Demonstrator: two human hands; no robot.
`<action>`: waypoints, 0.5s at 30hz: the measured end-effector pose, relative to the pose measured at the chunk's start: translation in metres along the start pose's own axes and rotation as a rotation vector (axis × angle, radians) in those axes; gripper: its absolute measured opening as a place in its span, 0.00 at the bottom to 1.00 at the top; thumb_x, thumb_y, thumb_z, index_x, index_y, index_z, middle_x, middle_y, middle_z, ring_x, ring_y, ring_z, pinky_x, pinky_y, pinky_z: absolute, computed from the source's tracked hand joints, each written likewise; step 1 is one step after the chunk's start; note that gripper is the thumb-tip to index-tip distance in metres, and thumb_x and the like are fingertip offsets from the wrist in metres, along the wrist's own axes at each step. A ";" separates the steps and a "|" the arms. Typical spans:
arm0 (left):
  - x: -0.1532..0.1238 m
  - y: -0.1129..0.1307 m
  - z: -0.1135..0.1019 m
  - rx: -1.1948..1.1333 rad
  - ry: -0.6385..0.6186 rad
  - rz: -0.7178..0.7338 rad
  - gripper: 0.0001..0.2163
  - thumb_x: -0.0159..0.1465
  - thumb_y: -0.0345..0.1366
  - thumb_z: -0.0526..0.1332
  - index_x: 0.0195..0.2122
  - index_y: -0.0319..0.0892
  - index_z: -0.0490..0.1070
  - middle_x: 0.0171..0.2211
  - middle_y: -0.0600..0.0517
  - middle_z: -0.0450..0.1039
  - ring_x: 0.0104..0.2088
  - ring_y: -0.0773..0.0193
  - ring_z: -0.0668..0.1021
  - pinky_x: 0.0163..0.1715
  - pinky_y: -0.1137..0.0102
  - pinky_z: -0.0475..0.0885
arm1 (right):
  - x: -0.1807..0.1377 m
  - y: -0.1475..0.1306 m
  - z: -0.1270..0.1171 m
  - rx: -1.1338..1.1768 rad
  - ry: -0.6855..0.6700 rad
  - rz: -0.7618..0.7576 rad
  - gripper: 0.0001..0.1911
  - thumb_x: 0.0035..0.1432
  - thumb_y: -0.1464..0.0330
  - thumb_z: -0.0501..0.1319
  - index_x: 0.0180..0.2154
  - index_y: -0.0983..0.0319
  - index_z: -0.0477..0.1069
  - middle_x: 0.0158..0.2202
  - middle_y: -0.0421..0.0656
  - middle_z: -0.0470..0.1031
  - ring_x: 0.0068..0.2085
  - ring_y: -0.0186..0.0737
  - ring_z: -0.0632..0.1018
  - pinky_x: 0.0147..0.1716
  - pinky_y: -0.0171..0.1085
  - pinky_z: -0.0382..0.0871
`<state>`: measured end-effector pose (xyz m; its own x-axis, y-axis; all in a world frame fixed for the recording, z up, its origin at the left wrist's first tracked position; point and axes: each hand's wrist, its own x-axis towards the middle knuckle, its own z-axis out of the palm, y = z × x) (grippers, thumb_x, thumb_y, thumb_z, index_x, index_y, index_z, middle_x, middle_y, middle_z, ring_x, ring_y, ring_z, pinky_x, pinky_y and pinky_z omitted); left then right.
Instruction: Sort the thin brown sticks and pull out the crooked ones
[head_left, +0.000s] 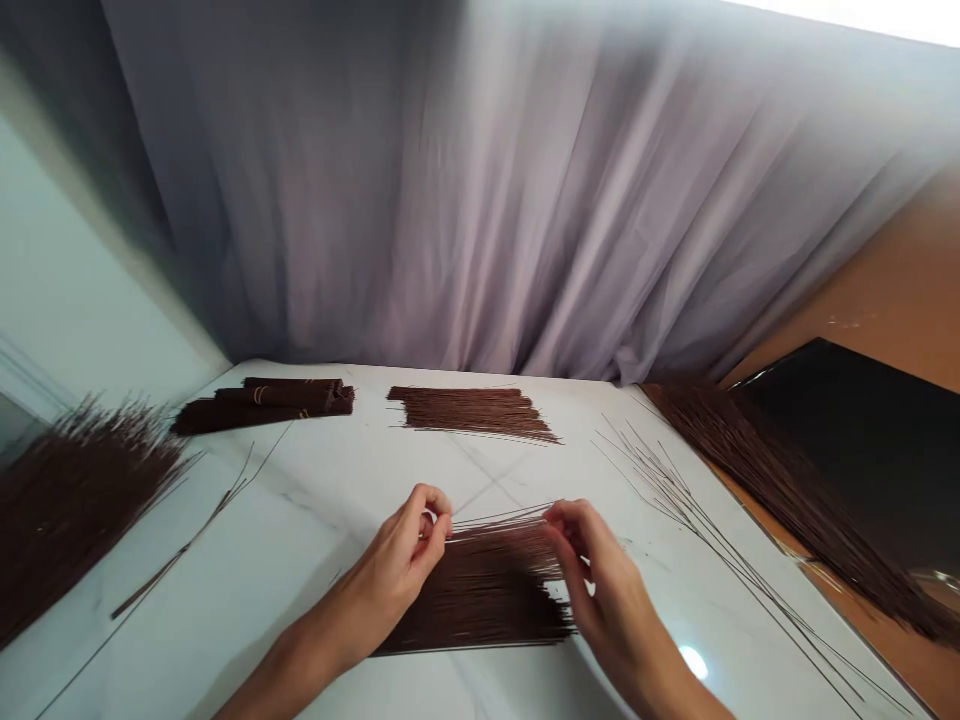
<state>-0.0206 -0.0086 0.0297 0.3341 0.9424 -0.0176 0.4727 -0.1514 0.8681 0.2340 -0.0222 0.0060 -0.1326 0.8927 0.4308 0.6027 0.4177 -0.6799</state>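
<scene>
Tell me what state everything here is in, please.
Left hand: pinched closed on front strands.
Right hand: curled at their right end, grip unclear.
Front strands: lying side by side.
Back strands: laid flat.
Back-left bundles: banded, stacked.
Left-edge pile: ends splayed.
Thin right strands: loosely fanned.
Right-edge strands: bunched lengthwise.
Curtain: hanging in folds.

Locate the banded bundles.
In the head view, the banded bundles lie back left on the white table, near the curtain, left of the rear strand layer.
</scene>
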 end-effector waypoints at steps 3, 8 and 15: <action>-0.004 0.001 0.006 -0.118 -0.056 -0.016 0.13 0.76 0.45 0.47 0.56 0.51 0.62 0.33 0.57 0.66 0.31 0.65 0.68 0.35 0.72 0.64 | -0.005 -0.009 0.018 -0.022 0.037 -0.041 0.11 0.73 0.67 0.50 0.53 0.57 0.64 0.39 0.44 0.74 0.35 0.39 0.77 0.34 0.36 0.73; -0.010 -0.003 0.013 -0.226 -0.189 -0.054 0.16 0.75 0.49 0.48 0.56 0.49 0.65 0.30 0.57 0.64 0.29 0.65 0.65 0.32 0.72 0.64 | -0.002 -0.016 0.024 0.092 0.032 0.089 0.16 0.74 0.63 0.51 0.55 0.59 0.70 0.39 0.46 0.76 0.38 0.42 0.79 0.34 0.36 0.73; -0.008 0.013 0.019 -0.250 -0.289 -0.087 0.14 0.74 0.49 0.50 0.44 0.47 0.68 0.38 0.53 0.69 0.33 0.65 0.67 0.33 0.72 0.63 | 0.001 -0.028 0.024 0.342 0.035 0.221 0.17 0.72 0.58 0.55 0.46 0.59 0.79 0.34 0.43 0.79 0.33 0.39 0.78 0.32 0.34 0.71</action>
<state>-0.0017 -0.0238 0.0322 0.5345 0.8200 -0.2050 0.3082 0.0368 0.9506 0.1984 -0.0292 0.0108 0.0014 0.9633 0.2683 0.3168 0.2540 -0.9139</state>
